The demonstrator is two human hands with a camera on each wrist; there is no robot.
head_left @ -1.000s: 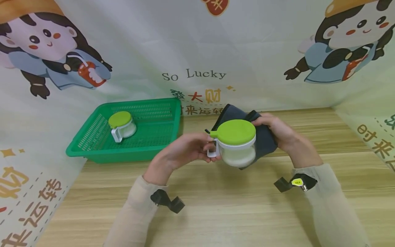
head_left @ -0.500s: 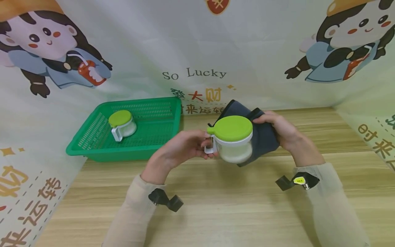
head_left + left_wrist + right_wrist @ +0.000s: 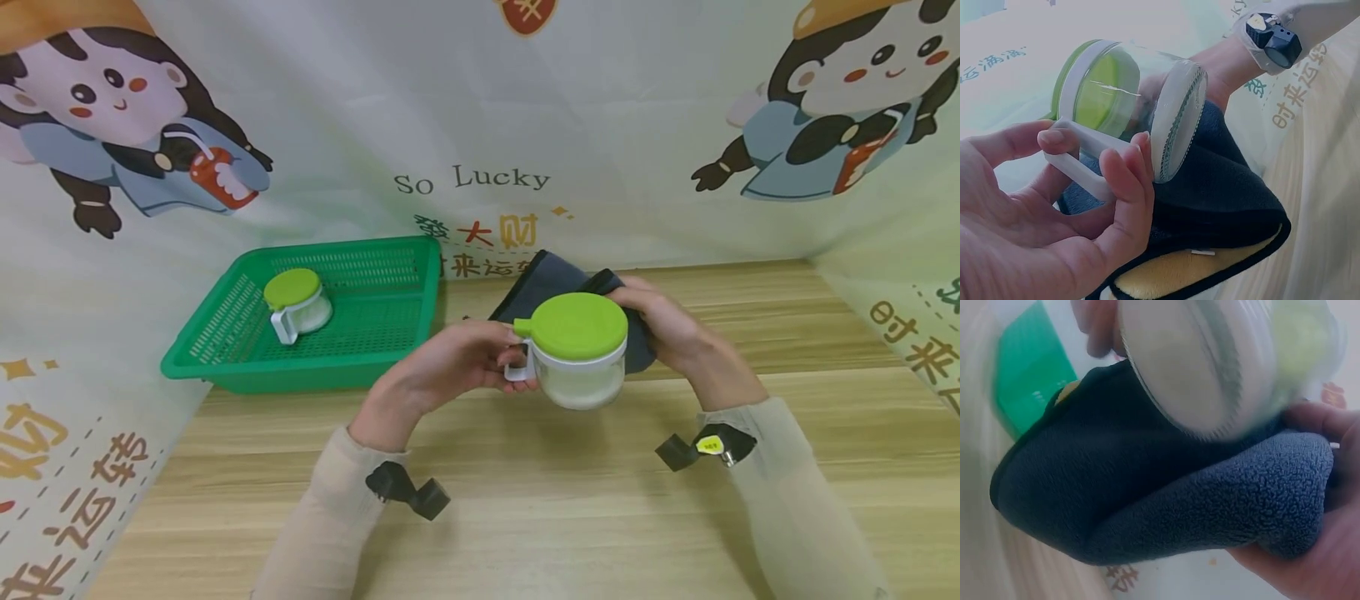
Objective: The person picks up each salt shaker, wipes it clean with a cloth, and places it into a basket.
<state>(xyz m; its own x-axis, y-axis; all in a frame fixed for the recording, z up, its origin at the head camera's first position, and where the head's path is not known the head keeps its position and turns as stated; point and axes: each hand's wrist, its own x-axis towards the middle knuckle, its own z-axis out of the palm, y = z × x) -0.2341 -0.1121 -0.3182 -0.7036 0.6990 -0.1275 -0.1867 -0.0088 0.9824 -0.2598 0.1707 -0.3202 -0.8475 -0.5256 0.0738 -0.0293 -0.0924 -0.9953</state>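
My left hand (image 3: 465, 362) grips the white handle (image 3: 1085, 162) of a clear glass seasoning jar (image 3: 581, 383) with a bright green lid (image 3: 579, 327). The jar is held above the table, nearly upright, lid on. My right hand (image 3: 667, 321) holds a folded dark blue-grey cloth (image 3: 1222, 181) against the jar's far side. In the left wrist view the cloth's yellow underside (image 3: 1191, 272) and black edging show. From the right wrist, the cloth (image 3: 1210, 500) bunches in my right hand (image 3: 1310, 562) beneath the jar's ribbed base (image 3: 1179, 375). The right fingers behind the jar are partly hidden.
A green plastic basket (image 3: 300, 379) stands at the back left of the wooden table (image 3: 525, 517). Inside it sits a second jar (image 3: 307, 315) with a green lid and white handle. A printed white curtain (image 3: 337, 108) hangs behind the table and along both sides.
The cloth shifts up and right with my right hand, then back down and left along the jar. The jar dips slightly left, then returns right. Both hands keep their hold.
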